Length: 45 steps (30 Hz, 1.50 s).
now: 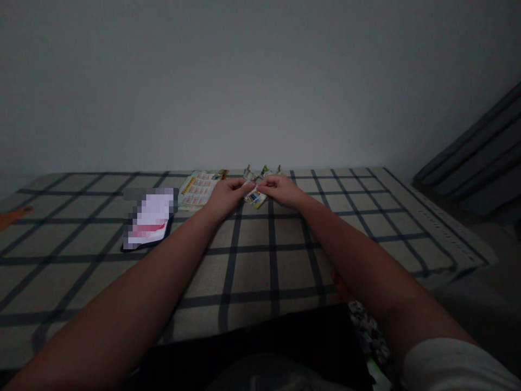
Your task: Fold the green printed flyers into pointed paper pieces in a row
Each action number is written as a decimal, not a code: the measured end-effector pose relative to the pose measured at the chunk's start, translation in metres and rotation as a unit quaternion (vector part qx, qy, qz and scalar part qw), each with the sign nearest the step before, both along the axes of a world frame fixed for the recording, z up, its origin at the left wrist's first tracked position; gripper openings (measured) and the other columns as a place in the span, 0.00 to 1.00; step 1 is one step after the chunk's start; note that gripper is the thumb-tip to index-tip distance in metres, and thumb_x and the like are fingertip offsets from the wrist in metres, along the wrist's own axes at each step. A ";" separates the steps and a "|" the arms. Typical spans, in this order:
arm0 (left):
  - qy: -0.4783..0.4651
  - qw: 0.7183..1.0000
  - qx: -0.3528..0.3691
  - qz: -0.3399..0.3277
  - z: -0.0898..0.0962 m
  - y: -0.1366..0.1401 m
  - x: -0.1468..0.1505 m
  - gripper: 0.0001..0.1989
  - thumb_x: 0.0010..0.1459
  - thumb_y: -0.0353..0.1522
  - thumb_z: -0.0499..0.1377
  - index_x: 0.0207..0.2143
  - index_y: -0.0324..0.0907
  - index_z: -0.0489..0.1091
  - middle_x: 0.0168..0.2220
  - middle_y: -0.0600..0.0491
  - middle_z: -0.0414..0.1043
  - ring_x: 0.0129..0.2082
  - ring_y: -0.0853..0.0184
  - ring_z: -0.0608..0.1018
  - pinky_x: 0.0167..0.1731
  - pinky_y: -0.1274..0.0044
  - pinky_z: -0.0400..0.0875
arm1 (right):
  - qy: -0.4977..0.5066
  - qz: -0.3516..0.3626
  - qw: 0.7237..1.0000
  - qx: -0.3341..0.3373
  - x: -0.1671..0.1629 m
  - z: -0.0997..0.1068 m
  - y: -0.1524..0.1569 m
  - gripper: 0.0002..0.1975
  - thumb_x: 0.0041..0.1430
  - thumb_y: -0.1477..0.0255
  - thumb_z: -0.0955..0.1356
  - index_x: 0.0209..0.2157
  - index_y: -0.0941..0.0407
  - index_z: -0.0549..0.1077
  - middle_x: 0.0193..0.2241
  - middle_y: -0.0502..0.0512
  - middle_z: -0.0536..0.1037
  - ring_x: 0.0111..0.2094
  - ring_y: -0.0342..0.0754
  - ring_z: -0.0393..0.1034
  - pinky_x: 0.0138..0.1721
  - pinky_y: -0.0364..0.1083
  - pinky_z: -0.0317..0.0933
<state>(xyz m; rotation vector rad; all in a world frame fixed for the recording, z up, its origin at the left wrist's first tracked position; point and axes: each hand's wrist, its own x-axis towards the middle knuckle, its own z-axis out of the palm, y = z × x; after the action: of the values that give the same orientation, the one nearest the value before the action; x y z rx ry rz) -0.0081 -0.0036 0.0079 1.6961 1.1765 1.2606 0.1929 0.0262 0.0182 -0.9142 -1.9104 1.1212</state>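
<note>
"What have you got in the hands?"

"From my end of the link, both are on one small piece. My left hand pinches it between thumb and fingers from the left, and my right hand does the same from the right. The thumbs nearly meet over it."

"Where is it, exactly?"

"Out in front of me, near the far edge of the checked cloth, about midway across my view. I see white, green and yellow print. Behind my fingers three pointed tips stick up; I can't tell whether they belong to the same piece, since my hands cover the join."

"Paper or foil?"

"Can't tell. It's dim and the thing is small."

"Anything beside the hands?"

"A leaflet lies flat just left of my left hand, printed with pale rows and a yellow strip. Nearer me and further left, a phone lies at a slant, its lit screen pixelated. It's just beyond my left forearm."

"And round the edges?"

"A bare wall rises behind the cloth. There's an orange patch at far left and a dark, pleated curtain at far right. A pale sleeve shows on my right upper arm."
</note>
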 end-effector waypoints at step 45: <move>-0.097 0.991 -0.084 -0.023 0.003 -0.002 0.007 0.19 0.48 0.46 0.69 0.32 0.40 0.76 0.27 0.53 0.75 0.25 0.69 0.72 0.28 0.77 0.68 | 0.082 -0.045 0.996 0.009 0.001 -0.011 0.016 0.02 0.60 0.74 0.71 0.34 0.58 0.76 0.32 0.54 0.79 0.35 0.46 0.74 0.41 0.46 0.69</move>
<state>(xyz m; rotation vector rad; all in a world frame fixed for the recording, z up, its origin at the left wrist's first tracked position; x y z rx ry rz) -0.0006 -0.0052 0.0108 1.4358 1.0891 1.2323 0.1938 0.0421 0.0074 -0.8620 -1.7283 1.0900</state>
